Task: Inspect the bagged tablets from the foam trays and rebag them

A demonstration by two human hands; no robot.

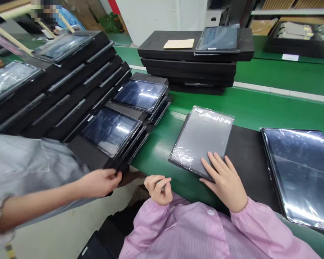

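On black foam, glossy gray wrapped tablet (pixel 205 138)

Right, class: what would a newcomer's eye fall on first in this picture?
Probably the big, glossy dark panel at the right edge, catching bright glare. Next, the grey, film-wrapped panel near the middle, under the spread fingers of the right hand. Then the tall stack of black slabs at left.

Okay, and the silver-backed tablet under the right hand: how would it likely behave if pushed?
The silver-backed tablet would probably slide flat and stay stiff, being a thin slab. Its glossy, wrinkled clear film may feel slippery under the right hand. Tipping seems unlikely, as it lies broad side down.
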